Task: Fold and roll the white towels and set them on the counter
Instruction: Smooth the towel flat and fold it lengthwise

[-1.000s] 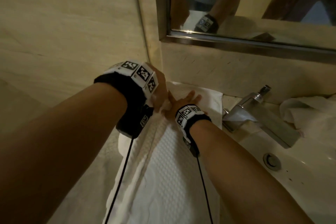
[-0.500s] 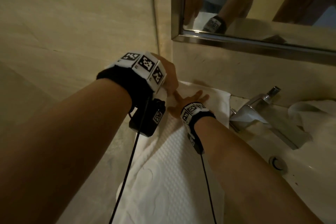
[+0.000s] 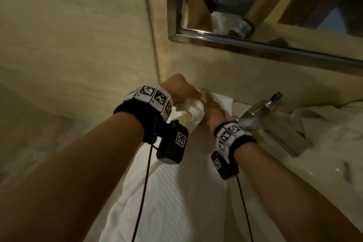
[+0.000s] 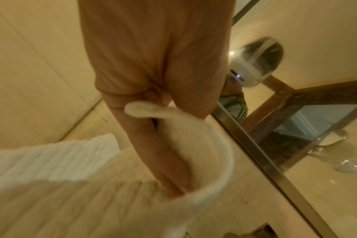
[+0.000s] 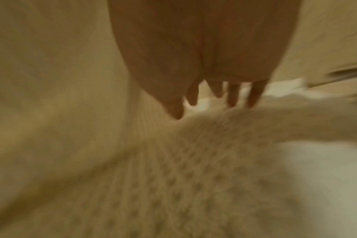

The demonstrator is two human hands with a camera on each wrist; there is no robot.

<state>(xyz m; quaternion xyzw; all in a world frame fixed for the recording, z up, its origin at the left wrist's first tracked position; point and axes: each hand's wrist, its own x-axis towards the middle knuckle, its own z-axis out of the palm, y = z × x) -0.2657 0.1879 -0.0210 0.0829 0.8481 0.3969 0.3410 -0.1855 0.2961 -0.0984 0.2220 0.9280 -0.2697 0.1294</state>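
A long white waffle-weave towel (image 3: 176, 192) lies lengthwise on the counter, running away from me toward the wall. My left hand (image 3: 182, 92) pinches its far end and holds it lifted and curled back; in the left wrist view the fingers (image 4: 153, 104) grip the towel's (image 4: 71, 193) raised edge. Just to the right, my right hand (image 3: 213, 109) rests on the towel with straight, spread fingers (image 5: 232, 95) touching the blurred cloth (image 5: 194, 177). A second white towel (image 3: 324, 120) lies crumpled at the far right.
A chrome faucet (image 3: 271, 122) stands right of my right wrist, above the sink basin (image 3: 324, 173). A framed mirror (image 3: 275, 6) hangs on the back wall. A beige tiled wall (image 3: 68, 45) closes off the left side.
My left hand has gone from lying on the towel's far end to gripping it and lifting it up and back. The right hand stays pressed on the towel, shifted slightly right.
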